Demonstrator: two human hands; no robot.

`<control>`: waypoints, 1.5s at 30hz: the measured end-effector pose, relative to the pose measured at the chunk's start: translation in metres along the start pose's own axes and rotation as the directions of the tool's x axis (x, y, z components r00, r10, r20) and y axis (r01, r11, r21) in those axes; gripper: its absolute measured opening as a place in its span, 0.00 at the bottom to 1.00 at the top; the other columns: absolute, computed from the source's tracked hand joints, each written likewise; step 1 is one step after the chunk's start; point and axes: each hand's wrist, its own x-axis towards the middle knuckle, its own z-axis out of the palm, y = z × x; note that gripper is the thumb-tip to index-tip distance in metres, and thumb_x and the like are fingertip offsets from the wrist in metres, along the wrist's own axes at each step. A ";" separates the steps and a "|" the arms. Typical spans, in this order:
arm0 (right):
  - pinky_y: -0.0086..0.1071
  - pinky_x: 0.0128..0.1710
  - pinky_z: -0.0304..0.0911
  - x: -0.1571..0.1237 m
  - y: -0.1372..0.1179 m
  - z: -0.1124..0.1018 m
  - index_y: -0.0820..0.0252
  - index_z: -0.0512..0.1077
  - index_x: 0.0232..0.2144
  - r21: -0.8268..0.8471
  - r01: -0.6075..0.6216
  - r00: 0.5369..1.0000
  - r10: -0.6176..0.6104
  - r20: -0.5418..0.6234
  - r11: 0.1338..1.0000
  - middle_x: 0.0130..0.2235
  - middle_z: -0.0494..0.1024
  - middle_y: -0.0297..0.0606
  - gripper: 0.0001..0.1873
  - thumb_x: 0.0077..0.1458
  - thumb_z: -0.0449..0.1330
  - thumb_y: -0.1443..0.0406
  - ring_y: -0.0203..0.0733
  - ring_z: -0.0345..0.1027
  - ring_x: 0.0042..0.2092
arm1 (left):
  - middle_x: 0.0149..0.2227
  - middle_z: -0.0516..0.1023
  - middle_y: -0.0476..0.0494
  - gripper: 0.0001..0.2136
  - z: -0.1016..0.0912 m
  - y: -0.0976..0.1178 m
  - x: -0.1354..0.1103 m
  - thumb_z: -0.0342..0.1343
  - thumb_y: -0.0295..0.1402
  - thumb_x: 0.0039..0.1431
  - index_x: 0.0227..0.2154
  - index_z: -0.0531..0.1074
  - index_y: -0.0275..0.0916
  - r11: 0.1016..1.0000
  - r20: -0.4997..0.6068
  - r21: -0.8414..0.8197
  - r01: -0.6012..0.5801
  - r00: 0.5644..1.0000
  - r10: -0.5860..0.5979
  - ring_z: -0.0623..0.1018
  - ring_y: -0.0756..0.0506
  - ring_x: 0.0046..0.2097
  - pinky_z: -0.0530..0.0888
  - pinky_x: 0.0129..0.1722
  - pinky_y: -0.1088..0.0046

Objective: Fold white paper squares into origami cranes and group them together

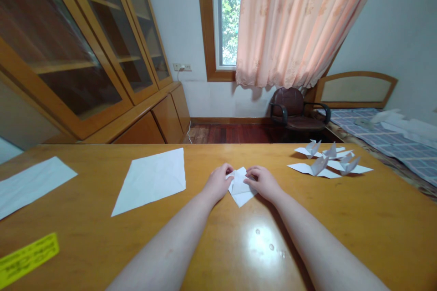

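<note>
A small, partly folded white paper (241, 188) lies on the wooden table (218, 236) in front of me. My left hand (217, 184) pinches its left edge with curled fingers. My right hand (263, 182) presses and pinches its upper right part, fingers bent down onto the folds. The paper's pointed lower corner sticks out between the two hands, toward me.
A flat white sheet (152, 178) lies to the left, another white sheet (29, 185) at the far left edge. A yellow printed slip (27, 258) sits near the front left. Several folded paper figures (327, 161) stand at the right. Behind are a cabinet (85, 54), chair (295, 111) and bed (392, 136).
</note>
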 end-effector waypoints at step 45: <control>0.34 0.39 0.63 -0.003 -0.009 -0.004 0.61 0.71 0.40 0.287 -0.148 0.988 0.127 0.090 0.946 0.40 0.77 0.40 0.15 0.49 0.57 0.63 0.42 0.70 0.38 | 0.37 0.76 0.44 0.13 -0.003 0.004 0.002 0.55 0.28 0.51 0.41 0.70 0.37 0.943 -0.076 -0.325 0.066 0.992 -0.096 0.76 0.47 0.39 0.73 0.39 0.70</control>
